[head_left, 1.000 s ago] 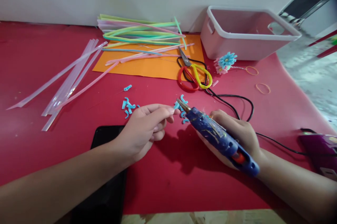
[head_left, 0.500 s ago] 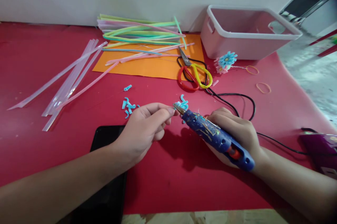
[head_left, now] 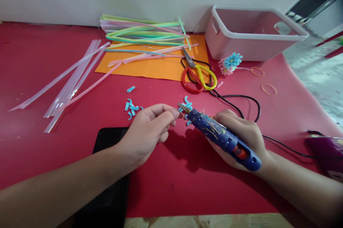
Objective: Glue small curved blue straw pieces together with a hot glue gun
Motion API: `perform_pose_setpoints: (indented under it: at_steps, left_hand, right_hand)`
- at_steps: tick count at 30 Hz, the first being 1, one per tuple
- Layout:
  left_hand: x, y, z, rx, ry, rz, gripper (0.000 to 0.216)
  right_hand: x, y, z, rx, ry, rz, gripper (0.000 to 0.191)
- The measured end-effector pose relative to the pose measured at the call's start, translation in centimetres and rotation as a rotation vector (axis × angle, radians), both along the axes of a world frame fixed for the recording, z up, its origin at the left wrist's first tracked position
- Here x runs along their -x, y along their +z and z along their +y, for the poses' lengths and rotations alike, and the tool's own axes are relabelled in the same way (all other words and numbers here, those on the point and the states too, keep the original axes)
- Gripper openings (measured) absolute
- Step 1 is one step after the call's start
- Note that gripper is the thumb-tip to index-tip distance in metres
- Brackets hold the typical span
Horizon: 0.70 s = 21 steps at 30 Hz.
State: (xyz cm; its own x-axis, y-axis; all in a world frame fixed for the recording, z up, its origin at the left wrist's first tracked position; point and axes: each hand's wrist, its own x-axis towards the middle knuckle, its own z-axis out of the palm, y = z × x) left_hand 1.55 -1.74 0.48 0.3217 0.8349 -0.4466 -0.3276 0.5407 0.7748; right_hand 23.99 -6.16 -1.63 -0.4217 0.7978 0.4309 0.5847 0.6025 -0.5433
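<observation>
My right hand (head_left: 241, 131) is wrapped round a blue hot glue gun (head_left: 214, 129) smeared with dried glue. Its metal nozzle points up and left, close to the fingertips of my left hand (head_left: 152, 128). Thumb and index finger there are pinched together; what lies between them is too small and hidden to make out. Behind the nozzle, short light-blue pipe cleaner pieces (head_left: 187, 102) lie on the red table (head_left: 160, 192). A second group of blue pieces (head_left: 130, 107) is left of my left hand, with a small blue coil on a thin wire (head_left: 130, 89) above it.
Scissors (head_left: 199, 74) with red and yellow handles rest on orange paper (head_left: 128, 69) beside a bundle of pipe cleaners (head_left: 144, 35). Clear glue sticks (head_left: 72, 81) lie left. A pink basket (head_left: 241, 47), pipe cleaner flowers (head_left: 232, 60), a black cord (head_left: 241, 96) and a phone (head_left: 107, 185) surround my hands.
The glue gun's nozzle has lifted slightly up and away from my left fingertips. My left hand keeps its pinch and has hardly moved.
</observation>
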Motion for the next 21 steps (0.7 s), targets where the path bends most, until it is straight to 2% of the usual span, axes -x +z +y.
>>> perform_pose_setpoints:
  at_steps: [9, 21]
  left_hand:
    - [0.36, -0.47, -0.35, -0.124, -0.004, 0.078, 0.016]
    - [0.70, -0.82, -0.65, -0.303, -0.035, 0.175, 0.017]
  right_hand:
    - [-0.04, 0.06, -0.25, 0.052, -0.044, 0.002, 0.020]
    - [0.21, 0.24, -0.27, 0.033, -0.032, -0.008, 0.018]
